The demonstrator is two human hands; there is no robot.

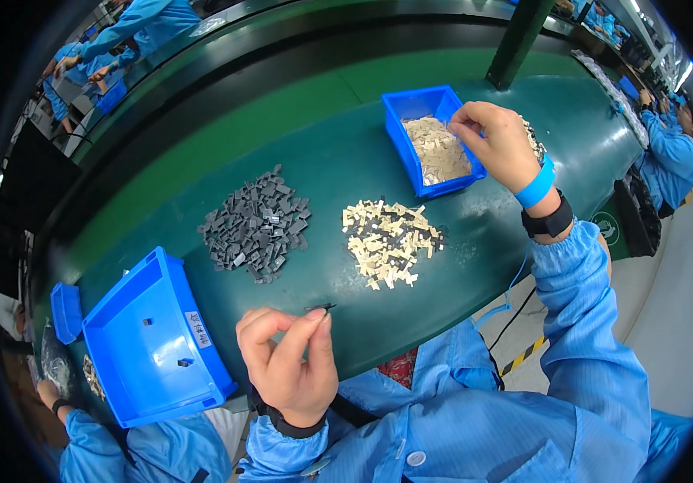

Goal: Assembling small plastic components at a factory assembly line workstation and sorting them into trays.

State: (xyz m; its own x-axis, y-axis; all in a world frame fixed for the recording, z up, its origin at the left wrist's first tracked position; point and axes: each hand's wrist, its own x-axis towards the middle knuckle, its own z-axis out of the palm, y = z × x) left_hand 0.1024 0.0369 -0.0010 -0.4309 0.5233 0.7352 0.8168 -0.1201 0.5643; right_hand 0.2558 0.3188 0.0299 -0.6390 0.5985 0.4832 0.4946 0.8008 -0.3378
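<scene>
My left hand [288,366] pinched a small dark part [321,307] at the green bench [338,161] edge, while my right hand [498,143], fingertips closed, reached over the blue bin [401,137] of pale pieces [439,149] beyond the beige pile [389,240].

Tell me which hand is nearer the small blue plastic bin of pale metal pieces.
Right. The right hand hovers over the small blue plastic bin's right rim; the left hand is far off at the table's near edge.

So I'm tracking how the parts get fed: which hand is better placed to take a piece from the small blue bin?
Probably the right hand: it hovers at the small blue bin's rim, while the left hand pinches a small dark piece near the table's front edge.
</scene>
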